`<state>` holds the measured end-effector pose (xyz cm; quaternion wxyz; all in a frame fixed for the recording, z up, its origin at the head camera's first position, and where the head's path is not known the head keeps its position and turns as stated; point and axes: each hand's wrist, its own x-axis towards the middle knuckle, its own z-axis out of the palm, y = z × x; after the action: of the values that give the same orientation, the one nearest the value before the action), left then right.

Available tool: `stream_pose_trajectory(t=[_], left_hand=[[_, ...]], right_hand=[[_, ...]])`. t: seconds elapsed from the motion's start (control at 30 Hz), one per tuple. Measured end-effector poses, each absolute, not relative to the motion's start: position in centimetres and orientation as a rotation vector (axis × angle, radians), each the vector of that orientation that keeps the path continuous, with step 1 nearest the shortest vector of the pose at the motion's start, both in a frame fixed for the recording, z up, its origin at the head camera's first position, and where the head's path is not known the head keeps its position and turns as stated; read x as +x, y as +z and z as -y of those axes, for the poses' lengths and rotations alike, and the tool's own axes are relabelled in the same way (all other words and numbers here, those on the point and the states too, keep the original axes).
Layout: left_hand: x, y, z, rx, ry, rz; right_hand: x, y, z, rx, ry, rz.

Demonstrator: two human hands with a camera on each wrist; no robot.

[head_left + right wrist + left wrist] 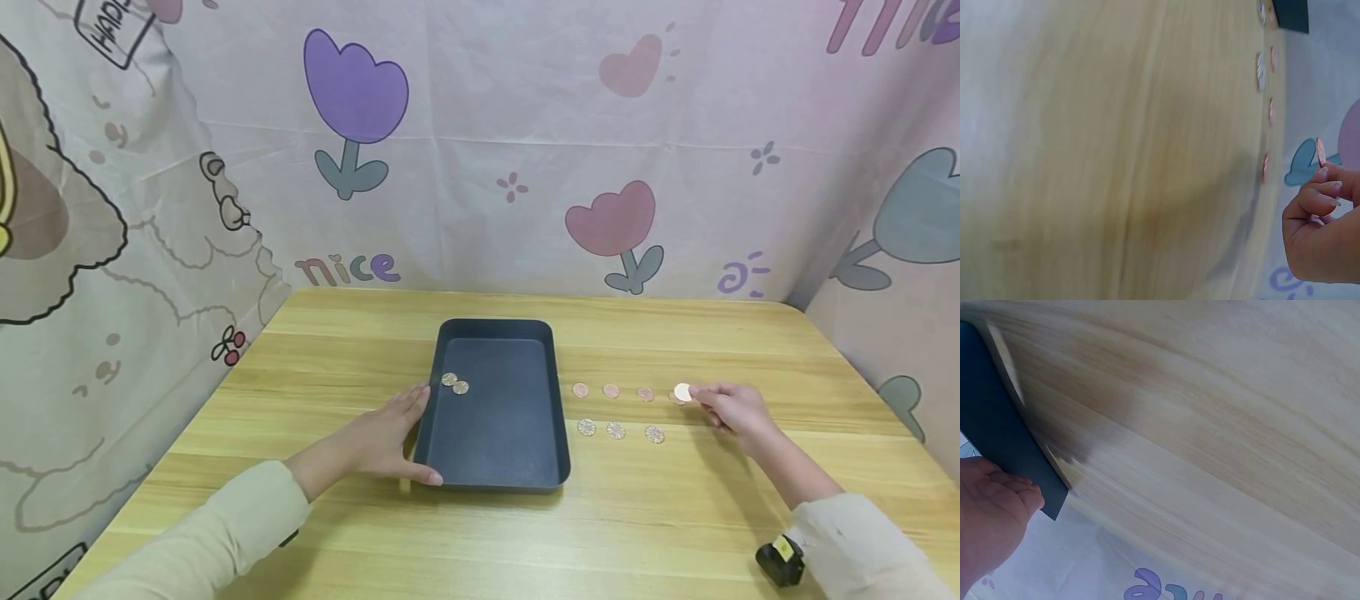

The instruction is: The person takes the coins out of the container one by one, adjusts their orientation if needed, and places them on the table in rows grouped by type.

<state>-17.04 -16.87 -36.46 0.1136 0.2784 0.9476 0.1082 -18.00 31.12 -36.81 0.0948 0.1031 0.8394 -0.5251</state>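
Thumb and fingers of my right hand [735, 410] pinch a coin [682, 392] by its edge; the right wrist view shows this coin [1320, 152] as copper-coloured and raised off the table. Just below it in the head view, another copper coin lies partly hidden. My left hand [386, 437] rests against the left side of a dark rectangular tray [495, 450], fingers extended along the wall and thumb at the near left corner. Inside the tray, two gold-coloured coins [461, 387] lie touching or overlapping near the left wall.
Right of the tray runs a row of several copper coins [611, 391]. Nearer to me lies a row of three silver coins [616, 430]. Everything stands on a wooden table [337, 333], with a printed cloth [480, 225] hanging behind. A black device [780, 562] sits at the right cuff.
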Motion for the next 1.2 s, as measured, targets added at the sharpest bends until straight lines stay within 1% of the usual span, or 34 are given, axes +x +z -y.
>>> stream_pose_trajectory(t=[0.13,0.5,1.2], left_hand=[[-17.0,-36.4,16.8,0.810,0.319,-2.778],[-17.0,-36.4,16.9,0.809,0.314,-2.777],[-17.2,-36.6,16.9,0.817,0.323,-2.778]], right_hand=[[-18.3,-37.5,-32.1,0.347,-1.571,-2.484],[-19.0,-38.4,-34.0,0.569,-1.610,-2.422],[-19.5,-38.8,-33.3,0.791,-1.326,-2.654]])
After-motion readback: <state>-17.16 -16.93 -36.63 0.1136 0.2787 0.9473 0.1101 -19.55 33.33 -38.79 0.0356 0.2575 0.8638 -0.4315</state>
